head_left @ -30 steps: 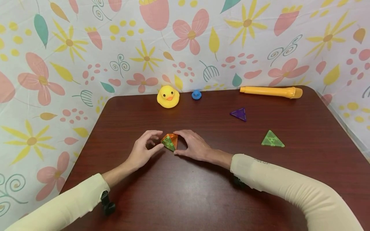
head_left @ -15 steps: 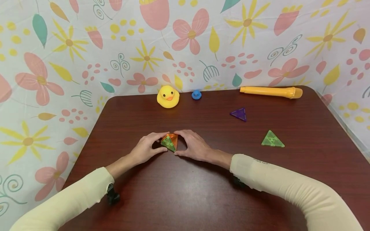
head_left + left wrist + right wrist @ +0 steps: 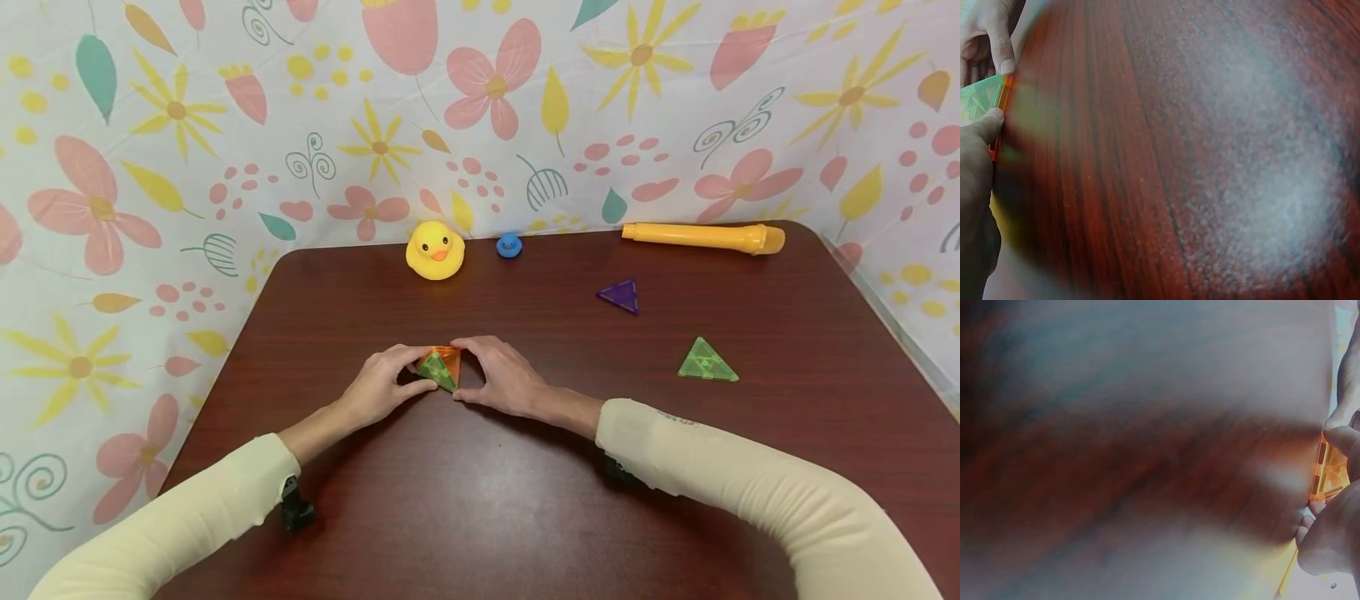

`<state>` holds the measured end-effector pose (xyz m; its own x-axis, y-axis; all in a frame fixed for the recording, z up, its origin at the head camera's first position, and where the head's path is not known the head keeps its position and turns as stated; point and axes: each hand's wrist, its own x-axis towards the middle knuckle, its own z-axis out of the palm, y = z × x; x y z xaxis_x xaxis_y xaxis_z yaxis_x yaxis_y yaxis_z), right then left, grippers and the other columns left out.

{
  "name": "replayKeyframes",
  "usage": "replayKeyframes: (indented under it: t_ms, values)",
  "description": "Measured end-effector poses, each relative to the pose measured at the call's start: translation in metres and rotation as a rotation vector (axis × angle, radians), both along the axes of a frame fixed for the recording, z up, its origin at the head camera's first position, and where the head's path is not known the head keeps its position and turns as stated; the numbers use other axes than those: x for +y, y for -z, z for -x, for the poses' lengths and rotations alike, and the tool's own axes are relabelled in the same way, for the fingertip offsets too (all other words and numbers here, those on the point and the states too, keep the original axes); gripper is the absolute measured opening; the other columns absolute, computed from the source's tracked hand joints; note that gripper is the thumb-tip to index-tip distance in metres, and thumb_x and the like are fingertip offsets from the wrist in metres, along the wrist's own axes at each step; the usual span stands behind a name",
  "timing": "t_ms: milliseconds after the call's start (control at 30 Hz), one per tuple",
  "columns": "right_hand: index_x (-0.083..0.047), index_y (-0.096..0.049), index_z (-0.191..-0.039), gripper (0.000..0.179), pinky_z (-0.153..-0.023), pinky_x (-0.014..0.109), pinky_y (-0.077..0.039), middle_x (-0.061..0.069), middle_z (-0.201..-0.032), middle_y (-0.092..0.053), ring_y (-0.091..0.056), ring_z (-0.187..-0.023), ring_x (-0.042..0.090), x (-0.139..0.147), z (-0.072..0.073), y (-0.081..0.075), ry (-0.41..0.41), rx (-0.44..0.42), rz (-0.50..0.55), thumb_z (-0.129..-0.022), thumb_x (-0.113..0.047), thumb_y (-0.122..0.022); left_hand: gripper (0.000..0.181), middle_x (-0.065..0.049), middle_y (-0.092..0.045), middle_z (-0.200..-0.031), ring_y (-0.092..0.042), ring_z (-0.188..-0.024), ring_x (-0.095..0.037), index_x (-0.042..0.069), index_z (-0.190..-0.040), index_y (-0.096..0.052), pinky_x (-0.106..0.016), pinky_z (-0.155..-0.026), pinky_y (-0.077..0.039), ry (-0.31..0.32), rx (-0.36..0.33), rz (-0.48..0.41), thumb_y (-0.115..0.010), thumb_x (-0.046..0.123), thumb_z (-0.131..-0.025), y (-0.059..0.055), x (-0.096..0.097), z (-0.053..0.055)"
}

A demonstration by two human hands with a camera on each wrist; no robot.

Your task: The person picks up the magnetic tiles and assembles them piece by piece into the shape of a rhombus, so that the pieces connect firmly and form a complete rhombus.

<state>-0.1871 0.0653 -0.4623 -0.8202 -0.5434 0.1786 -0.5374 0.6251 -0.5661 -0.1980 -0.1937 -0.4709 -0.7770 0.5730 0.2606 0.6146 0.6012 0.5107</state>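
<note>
Green and orange translucent triangular magnetic tiles stand together as a small pyramid-like piece on the table. In the head view the green tile (image 3: pixel 435 372) faces front left and the orange tile (image 3: pixel 452 360) shows behind and to its right. My left hand (image 3: pixel 378 387) pinches the left side of the piece, thumb at the near corner and fingers at the far side. From the right, my right hand (image 3: pixel 506 379) spans the orange tile between fingertips and thumb. Orange edges (image 3: pixel 1004 94) appear in the left wrist view, and an orange tile (image 3: pixel 1333 465) in the right wrist view.
A purple triangular tile (image 3: pixel 620 297) and a green triangular tile (image 3: pixel 706 362) lie to the right on the dark wooden table (image 3: pixel 495 500). Along the back edge are a yellow rubber duck (image 3: pixel 435 252), a small blue duck (image 3: pixel 509 246) and a yellow toy microphone (image 3: pixel 701 237).
My left hand has moved right and its fingers have come onto the left side of the tiles. My right hand has stayed on the right side.
</note>
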Motion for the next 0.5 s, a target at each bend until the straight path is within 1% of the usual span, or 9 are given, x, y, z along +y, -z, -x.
replayKeyframes:
  t_ms: [233,500]
  values:
    - [-0.003,-0.057,-0.149,0.076,-0.112,0.052,-0.046,0.013,-0.148,-0.061,-0.055,-0.138,0.035,-0.0002,0.001,0.0007,-0.004,0.006,0.006,-0.086,-0.029,-0.092,0.051,-0.01,-0.074,-0.116,-0.069,-0.098,-0.02,0.004,-0.135,-0.071,-0.04,-0.082,-0.059,0.004,0.013,-0.012,-0.089,0.02,-0.089,0.0008,0.0002,0.0009]
    - [-0.003,-0.057,-0.148,0.076,-0.113,0.052,-0.046,0.013,-0.148,-0.061,-0.055,-0.138,0.036,-0.0003,0.0009,0.0007,-0.002,0.004,0.011,-0.086,-0.028,-0.093,0.05,-0.009,-0.075,-0.113,-0.069,-0.095,-0.019,0.004,-0.133,-0.072,-0.039,-0.08,-0.058,-0.011,0.016,-0.014,-0.089,0.02,-0.089,0.0023,0.0008,0.0021]
